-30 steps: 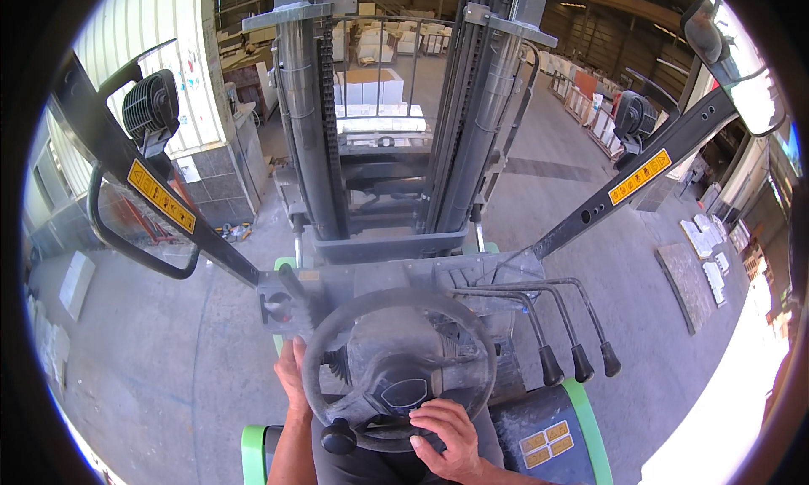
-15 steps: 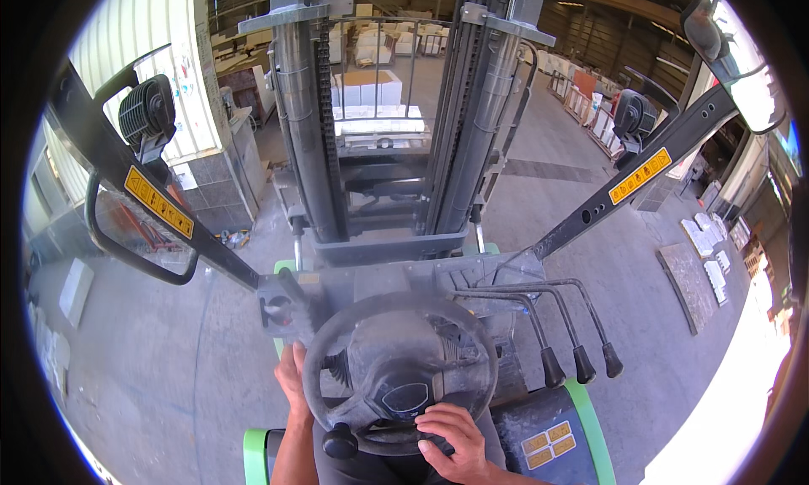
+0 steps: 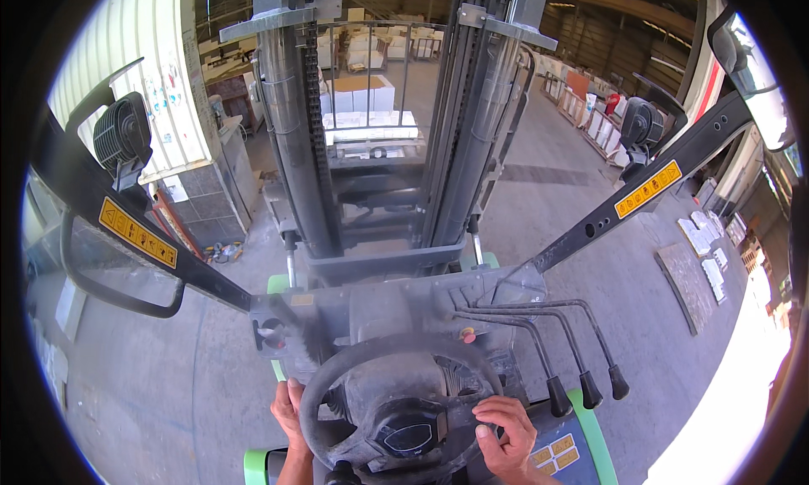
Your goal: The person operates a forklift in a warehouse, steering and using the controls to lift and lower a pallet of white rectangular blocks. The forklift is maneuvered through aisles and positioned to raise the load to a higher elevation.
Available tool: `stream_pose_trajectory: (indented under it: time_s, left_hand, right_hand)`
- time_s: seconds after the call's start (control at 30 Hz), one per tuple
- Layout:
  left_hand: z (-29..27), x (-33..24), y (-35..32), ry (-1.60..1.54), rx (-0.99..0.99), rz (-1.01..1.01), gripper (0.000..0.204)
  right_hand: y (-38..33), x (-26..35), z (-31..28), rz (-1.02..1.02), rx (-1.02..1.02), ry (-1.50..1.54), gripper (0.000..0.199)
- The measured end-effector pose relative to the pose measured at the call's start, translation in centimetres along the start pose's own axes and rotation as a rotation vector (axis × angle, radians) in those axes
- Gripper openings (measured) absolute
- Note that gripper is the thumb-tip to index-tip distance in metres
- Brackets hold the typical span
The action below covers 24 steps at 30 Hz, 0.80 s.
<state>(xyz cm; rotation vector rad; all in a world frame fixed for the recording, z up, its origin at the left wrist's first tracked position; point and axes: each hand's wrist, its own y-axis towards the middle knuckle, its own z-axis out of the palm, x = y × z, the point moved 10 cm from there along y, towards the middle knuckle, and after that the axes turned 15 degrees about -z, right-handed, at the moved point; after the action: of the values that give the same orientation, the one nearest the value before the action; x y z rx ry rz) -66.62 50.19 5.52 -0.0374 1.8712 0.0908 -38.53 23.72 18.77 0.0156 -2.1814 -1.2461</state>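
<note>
In front of me is a forklift's black steering wheel (image 3: pixel 396 343), with a dark spinner knob (image 3: pixel 344 471) low on its left. My left hand (image 3: pixel 288 409) is beside the wheel's left rim, fingers bent upward; whether it grips anything does not show. Over the right rim lies my right hand (image 3: pixel 508 434), loosely curved, with a gap between thumb and fingers. No object shows between them. Three bent levers with black knobs (image 3: pixel 559 397) rise to the right of that hand, apart from it. A red button (image 3: pixel 468 335) sits on the dusty dashboard (image 3: pixel 371 304).
The lift mast (image 3: pixel 295 139) stands ahead, with white stacked blocks (image 3: pixel 371 124) visible through it. A wall corner (image 3: pixel 202 182) is at the left. Stone slabs (image 3: pixel 687 287) lie on the floor at the right. Crated panels (image 3: pixel 590 127) line the far right side.
My right hand has moved from the wheel's lower middle to its right rim. The view has shifted, so the wheel and dashboard appear lower. My left hand stays beside the left rim.
</note>
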Motion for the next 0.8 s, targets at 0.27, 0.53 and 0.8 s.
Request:
stream_pose_trajectory:
  time_s: [0.27,0.53,0.8]
  left_hand:
    - [0.6,1.4,0.3,-0.02,0.008,-0.052,0.043]
    - [-1.7,2.1,-0.5,-0.031,0.129,-0.175,0.043]
    - [-18.5,-4.5,9.3,-0.164,-0.349,-0.072,0.059]
  right_hand:
    - [-0.6,-1.4,0.9,-0.029,0.014,-0.001,0.017]
    - [-2.5,0.5,-1.5,0.147,-0.081,0.144,0.015]
    - [-13.9,1.1,-5.0,0.305,0.066,0.006,0.016]
